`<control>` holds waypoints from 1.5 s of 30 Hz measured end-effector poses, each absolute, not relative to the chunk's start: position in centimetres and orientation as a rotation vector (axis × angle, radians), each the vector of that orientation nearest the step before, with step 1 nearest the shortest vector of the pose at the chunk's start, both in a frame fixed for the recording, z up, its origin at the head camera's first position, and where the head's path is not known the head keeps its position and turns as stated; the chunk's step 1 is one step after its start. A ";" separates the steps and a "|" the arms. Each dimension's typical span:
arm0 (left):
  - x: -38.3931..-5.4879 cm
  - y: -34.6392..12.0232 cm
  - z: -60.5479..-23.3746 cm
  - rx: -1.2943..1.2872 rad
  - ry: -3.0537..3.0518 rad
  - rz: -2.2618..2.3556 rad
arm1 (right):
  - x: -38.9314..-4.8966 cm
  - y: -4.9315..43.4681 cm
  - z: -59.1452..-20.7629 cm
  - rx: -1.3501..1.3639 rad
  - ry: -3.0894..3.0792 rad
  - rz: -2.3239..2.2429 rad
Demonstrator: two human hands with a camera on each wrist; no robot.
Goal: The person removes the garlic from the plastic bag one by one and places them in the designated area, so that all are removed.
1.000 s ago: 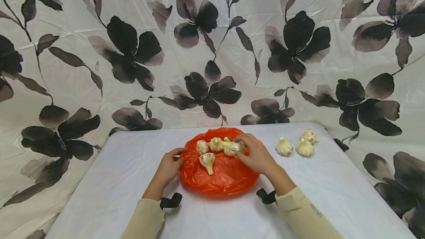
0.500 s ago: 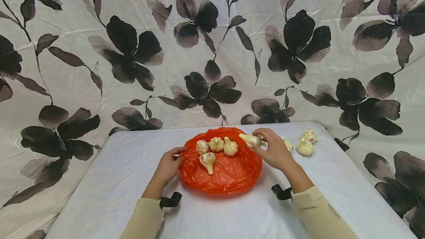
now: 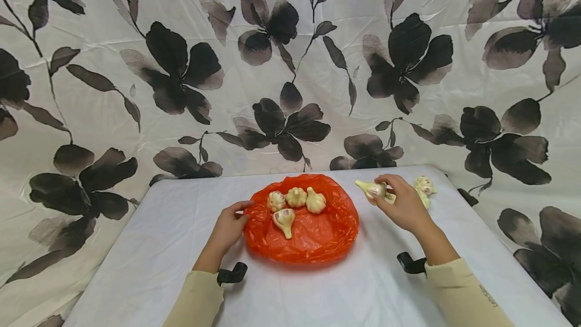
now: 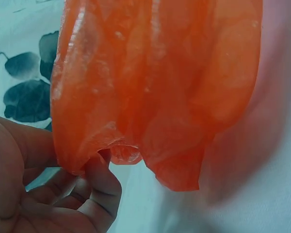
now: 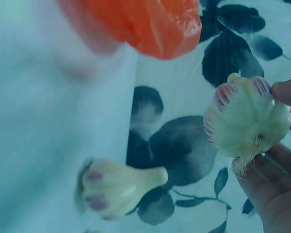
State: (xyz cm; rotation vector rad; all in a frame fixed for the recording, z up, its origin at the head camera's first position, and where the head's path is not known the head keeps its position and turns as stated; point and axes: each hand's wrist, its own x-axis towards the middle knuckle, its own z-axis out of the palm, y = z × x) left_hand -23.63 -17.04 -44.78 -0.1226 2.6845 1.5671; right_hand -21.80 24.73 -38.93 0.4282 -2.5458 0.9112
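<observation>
In the head view, an orange-red plastic bag (image 3: pixel 317 238) lies spread wide on the table, with several garlic bulbs (image 3: pixel 296 197) inside it. My left hand (image 3: pixel 229 226) pinches the bag's left edge between thumb and fingers, as the left wrist view shows with the thin film (image 4: pixel 155 87) hanging in folds. To the right of the bag, my right hand (image 3: pixel 404 203) holds a garlic bulb (image 3: pixel 369 189) up by its root end, stem pointing left. Its purple-streaked skin and root hairs show on the held bulb (image 5: pixel 247 116) in the right wrist view.
Loose garlic bulbs (image 3: pixel 424 184) lie at the back right of the table, partly hidden by my right hand. In the right wrist view one bulb (image 5: pixel 121 187) rests on its side. A white cloth (image 3: pixel 150 256) covers the table, and a flowered curtain (image 3: pixel 317 79) hangs behind.
My right hand has carried the garlic bulb from over the bag rightward, clear of its rim toward the loose bulbs. My left hand stays at the bag's edge, nearly unmoved.
</observation>
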 end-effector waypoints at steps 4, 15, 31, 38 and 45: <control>-23.7 -17.3 -44.7 -0.144 2.690 1.555 | -21.6 26.2 -39.1 0.383 -2.583 0.884; -23.6 -18.3 -44.3 -0.189 2.736 1.535 | -20.4 30.0 -39.4 0.278 -2.683 0.786; -23.2 -19.9 -44.3 -0.157 2.750 1.537 | -19.8 33.6 -42.1 0.187 -2.841 0.769; -23.2 -19.5 -44.1 -0.154 2.728 1.544 | -20.3 34.5 -43.4 0.206 -2.849 0.818; -23.2 -18.9 -44.4 -0.161 2.707 1.557 | -21.0 35.0 -43.9 0.216 -2.865 0.857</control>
